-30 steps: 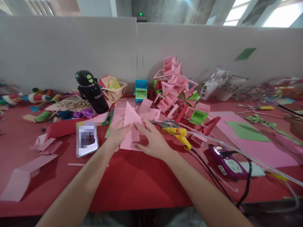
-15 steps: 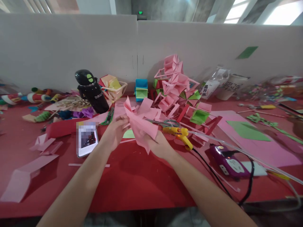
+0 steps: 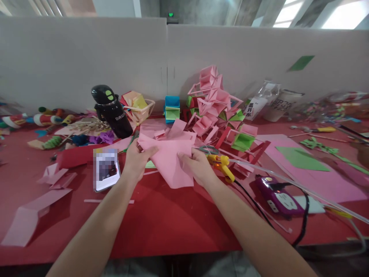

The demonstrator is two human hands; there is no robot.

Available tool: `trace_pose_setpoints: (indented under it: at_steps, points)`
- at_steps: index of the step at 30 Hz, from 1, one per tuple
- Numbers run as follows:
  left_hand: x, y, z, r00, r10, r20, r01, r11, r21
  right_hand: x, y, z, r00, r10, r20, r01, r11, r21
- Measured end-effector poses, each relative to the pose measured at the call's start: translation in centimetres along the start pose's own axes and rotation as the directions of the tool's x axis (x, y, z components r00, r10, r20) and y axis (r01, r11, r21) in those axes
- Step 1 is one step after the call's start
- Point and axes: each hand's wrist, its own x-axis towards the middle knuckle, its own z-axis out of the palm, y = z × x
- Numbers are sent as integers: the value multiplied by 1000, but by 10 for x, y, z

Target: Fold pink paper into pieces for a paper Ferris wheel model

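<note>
A sheet of pink paper [image 3: 173,163] is stretched between my two hands, raised above the red table. My left hand [image 3: 138,159] pinches its left side, thumb on top. My right hand [image 3: 197,163] grips the right edge the same way, with the fingers behind the sheet. The lower part of the paper hangs down toward me and looks slightly bent. Behind it lie more folded pink paper pieces [image 3: 177,129]. A yellow glue gun [image 3: 220,165] rests just right of my right hand, and grey-green scissor handles [image 3: 209,149] show beside it.
A phone [image 3: 107,171] and a black bottle [image 3: 113,115] stand to the left. Stacked pink paper boxes [image 3: 213,100] rise behind. On the right are a purple power socket [image 3: 279,198] with a black cable and a green sheet [image 3: 301,159]. A white partition [image 3: 86,57] borders the back.
The pink paper was upright and twisted between my hands; now it is spread out and turned flat toward me. My left hand has shifted slightly, and my right hand has moved up and rightward.
</note>
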Motion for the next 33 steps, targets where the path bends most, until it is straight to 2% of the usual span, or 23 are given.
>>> trace_pose_setpoints:
  at_steps: [5,8,11,20,24,30,33]
  points:
    - [-2,4,2,1000,-27,-17,25,996,-80,1,3,0,997,-72,4,72,997,-11]
    - [-1,6,0,996,-84,17,85,991,-104,2,2,0,994,-109,-13,108,994,-28]
    - [1,7,-3,996,-82,37,86,992,-94,3,2,-1,990,-137,-23,135,989,-62]
    - [9,6,-10,996,-67,-58,58,990,-131,4,4,-3,989,-143,-24,142,989,-48]
    - [10,5,-11,997,-46,-61,39,993,-111,5,3,-3,995,-85,-43,85,996,0]
    - [6,6,-10,999,-47,5,48,992,-118,4,-13,-5,984,166,-65,-161,984,80]
    - [5,6,-8,997,-74,36,78,985,-152,3,-17,-6,975,222,-19,-218,969,116]
